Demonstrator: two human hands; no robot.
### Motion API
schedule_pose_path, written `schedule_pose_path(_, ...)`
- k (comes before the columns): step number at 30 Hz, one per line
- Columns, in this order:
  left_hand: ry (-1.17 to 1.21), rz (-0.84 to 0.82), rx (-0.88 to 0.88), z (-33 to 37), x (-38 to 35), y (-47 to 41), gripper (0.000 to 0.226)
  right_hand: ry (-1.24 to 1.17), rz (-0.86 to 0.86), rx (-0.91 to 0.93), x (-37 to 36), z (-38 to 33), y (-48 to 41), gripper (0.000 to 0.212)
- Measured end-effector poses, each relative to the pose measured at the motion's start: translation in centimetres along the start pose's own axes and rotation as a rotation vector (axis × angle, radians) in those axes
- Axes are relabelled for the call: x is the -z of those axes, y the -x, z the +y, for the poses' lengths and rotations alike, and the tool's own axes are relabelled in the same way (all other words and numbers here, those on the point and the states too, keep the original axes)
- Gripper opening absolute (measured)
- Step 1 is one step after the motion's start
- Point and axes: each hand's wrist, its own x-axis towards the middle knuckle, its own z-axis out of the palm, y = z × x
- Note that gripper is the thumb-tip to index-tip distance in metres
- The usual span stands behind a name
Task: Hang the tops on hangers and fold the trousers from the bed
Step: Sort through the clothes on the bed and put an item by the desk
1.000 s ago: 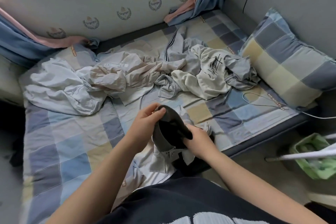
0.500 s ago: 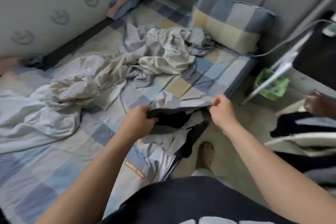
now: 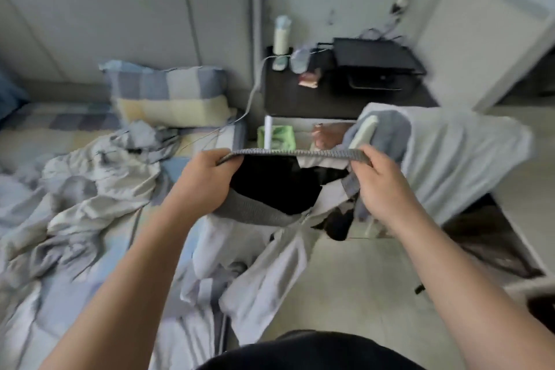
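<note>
I hold a pair of light grey trousers up over the bed's edge by the dark ribbed waistband, stretched flat between both hands. My left hand grips its left end and my right hand pinches its right end. The black inside of the waist shows below the band, and the legs hang down toward the floor. A heap of crumpled grey and beige clothes lies on the checked bed sheet to the left.
A checked pillow leans on the grey headboard. A dark bedside table carries a black box, a bottle and a cable. A green bin stands beside the bed. Pale garments hang on a rack at right.
My view has swung to the right, toward the bedside table. Both hands have lifted the trousers off the bed and pulled the waistband out straight.
</note>
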Motion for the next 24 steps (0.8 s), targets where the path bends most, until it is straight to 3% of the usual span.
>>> schedule_pose_path(6,0.282,-0.214,-0.145,13.1,-10.9,-2.2,0.024,-0.128,0.280,0.000,15.9,2.6,0.8,0.012)
schedule_pose_path(12,0.385,-0.404,-0.255,25.3,-22.3,-4.3,0.030,-0.189,0.405,0.027,31.0,5.9,1.7,0.016)
schedule_pose_path(18,0.479,-0.589,-0.359,38.0,-31.3,-5.6,0.017,-0.226,0.533,-0.049,44.3,7.3,1.9,0.016)
schedule_pose_path(21,0.490,-0.618,-0.471,44.3,-35.0,-6.8,0.023,-0.194,0.594,-0.042,49.8,6.7,1.2,0.014)
schedule_pose_path(24,0.480,-0.628,-0.599,50.3,-38.1,-8.1,0.028,-0.138,0.652,-0.031,54.6,5.3,0.2,0.029)
